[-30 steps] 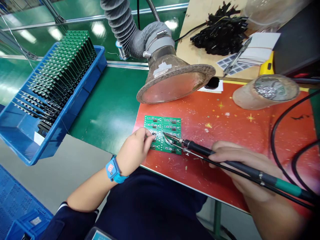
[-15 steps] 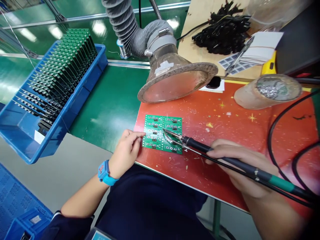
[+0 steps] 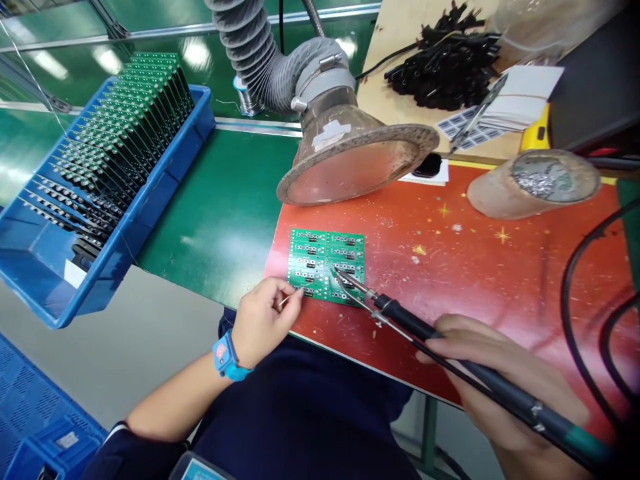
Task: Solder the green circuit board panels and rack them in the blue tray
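A green circuit board (image 3: 320, 267) with rows of small components lies flat on the red work surface. My right hand (image 3: 495, 360) is wrapped round a soldering iron (image 3: 407, 319) that has a thin feed tube along its side. The iron's tip is over the middle of the board, slightly right of centre; I cannot tell whether it touches. At the board's lower left corner is my left hand (image 3: 267, 317), thumb and forefinger pinched together. A short bit of thin, shiny wire (image 3: 284, 301) shows between those fingers.
A fume extractor hood (image 3: 357, 167) hangs just beyond the board. To the left, a blue tray (image 3: 165, 207) holds several upright circuit boards (image 3: 125, 120). A tilted cup (image 3: 530, 187) stands at right, near black cables (image 3: 567, 300). A solder spool (image 3: 247, 100) sits behind.
My left hand has moved from the board's left edge toward me, to its lower left corner. My right hand and the iron have shifted toward me, with the tip slightly right.
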A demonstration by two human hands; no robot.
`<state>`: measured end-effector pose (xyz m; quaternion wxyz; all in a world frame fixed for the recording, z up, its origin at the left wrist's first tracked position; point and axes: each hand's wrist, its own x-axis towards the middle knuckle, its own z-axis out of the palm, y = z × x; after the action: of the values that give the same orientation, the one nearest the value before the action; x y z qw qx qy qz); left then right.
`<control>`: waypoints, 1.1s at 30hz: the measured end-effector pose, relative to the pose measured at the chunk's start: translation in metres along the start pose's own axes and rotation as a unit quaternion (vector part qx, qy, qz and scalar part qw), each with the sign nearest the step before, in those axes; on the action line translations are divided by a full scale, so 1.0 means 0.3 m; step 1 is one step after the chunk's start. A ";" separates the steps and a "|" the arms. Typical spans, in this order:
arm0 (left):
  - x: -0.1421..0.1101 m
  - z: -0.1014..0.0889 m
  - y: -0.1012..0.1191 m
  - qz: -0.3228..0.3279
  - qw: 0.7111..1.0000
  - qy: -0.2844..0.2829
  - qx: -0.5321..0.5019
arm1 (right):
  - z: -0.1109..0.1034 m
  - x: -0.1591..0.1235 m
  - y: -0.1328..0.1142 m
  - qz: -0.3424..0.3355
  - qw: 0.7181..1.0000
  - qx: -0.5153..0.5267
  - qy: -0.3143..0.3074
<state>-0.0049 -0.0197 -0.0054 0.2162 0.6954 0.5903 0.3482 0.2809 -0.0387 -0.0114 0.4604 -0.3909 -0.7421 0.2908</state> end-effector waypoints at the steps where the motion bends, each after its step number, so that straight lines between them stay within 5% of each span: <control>1: 0.004 0.010 0.002 0.005 1.000 -0.003 0.005 | 0.011 -0.004 0.006 -0.002 1.000 0.002 -0.002; 33: 0.012 0.046 0.005 0.055 0.998 -0.041 0.006 | 0.031 -0.002 -0.037 -0.064 0.996 0.005 -0.067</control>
<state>0.0066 -0.0151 -0.0126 0.2161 0.7419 0.5437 0.3274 0.2690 -0.0456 -0.0067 0.4295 -0.3195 -0.7933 0.2901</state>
